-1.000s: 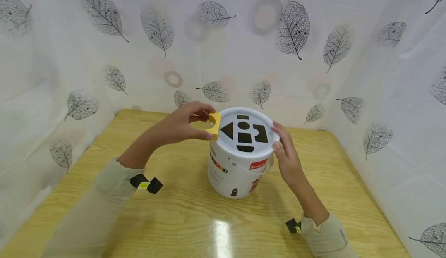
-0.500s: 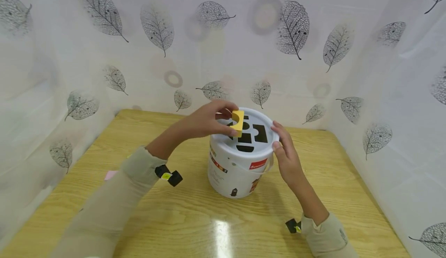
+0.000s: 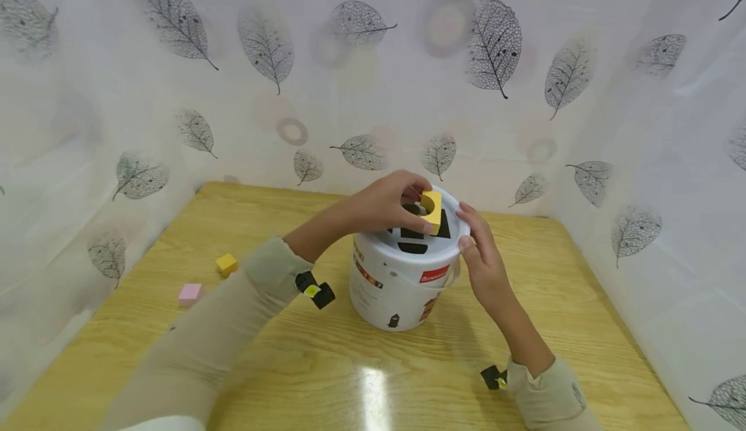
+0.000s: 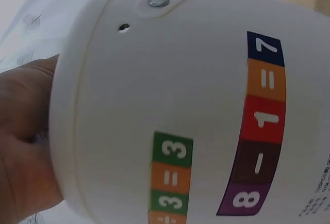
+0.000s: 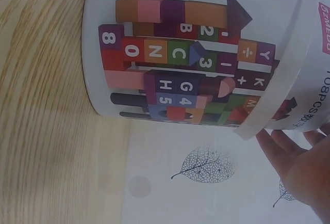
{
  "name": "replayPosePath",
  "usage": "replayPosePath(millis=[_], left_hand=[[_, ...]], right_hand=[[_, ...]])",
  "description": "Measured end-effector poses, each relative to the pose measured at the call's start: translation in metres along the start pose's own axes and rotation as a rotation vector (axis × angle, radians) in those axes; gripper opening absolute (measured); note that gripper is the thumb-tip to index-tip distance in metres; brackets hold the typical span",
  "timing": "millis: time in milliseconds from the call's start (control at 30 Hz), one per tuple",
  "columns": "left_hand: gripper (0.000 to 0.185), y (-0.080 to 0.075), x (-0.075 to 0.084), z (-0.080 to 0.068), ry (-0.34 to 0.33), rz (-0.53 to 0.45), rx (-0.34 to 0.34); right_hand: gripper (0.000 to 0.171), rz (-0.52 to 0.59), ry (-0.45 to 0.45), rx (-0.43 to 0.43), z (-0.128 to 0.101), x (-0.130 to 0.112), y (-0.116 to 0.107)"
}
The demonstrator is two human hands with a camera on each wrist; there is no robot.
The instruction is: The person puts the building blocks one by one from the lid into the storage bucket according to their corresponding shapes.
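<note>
Over the lid (image 3: 384,244) of the white bucket (image 3: 375,295), our left hand (image 3: 386,204) is pinching a notched yellow block (image 3: 436,216) between thumb and fingers; our right hand (image 3: 485,264) is gripping the lid's edge, fingers bent. We should be keeping it steady, squaring block to dark hole (image 3: 445,228).

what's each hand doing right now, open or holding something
Left hand: closed, pinching the notched yellow block between thumb and fingers.
Right hand: closed on the rim of the white bucket.
</note>
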State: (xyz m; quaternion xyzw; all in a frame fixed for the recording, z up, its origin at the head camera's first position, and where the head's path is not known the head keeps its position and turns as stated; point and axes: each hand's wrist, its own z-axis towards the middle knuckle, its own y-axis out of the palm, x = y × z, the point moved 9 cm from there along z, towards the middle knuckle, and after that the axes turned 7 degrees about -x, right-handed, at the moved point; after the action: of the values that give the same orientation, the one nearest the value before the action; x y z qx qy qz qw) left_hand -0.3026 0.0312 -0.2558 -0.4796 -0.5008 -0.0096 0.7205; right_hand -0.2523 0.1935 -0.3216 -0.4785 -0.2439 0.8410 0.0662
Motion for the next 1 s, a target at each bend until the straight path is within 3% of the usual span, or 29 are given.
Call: replayPosePath(millis=[233, 567, 1000], left_hand=[[0.077, 0.006, 0.004, 0.007, -0.027, 0.043, -0.034], [0.076, 0.009, 0.007, 0.014, -0.013, 0.107, -0.023], [0.076, 0.012, 0.01, 0.01, -0.063, 0.179, -0.012]], right_hand=[[0.046, 0.001, 0.027, -0.014, 0.0, 0.003, 0.001], [0.045, 0.042, 0.003, -0.006, 0.0, 0.006, 0.0], [0.045, 0.027, 0.003, -0.006, -0.001, 0.007, 0.001]])
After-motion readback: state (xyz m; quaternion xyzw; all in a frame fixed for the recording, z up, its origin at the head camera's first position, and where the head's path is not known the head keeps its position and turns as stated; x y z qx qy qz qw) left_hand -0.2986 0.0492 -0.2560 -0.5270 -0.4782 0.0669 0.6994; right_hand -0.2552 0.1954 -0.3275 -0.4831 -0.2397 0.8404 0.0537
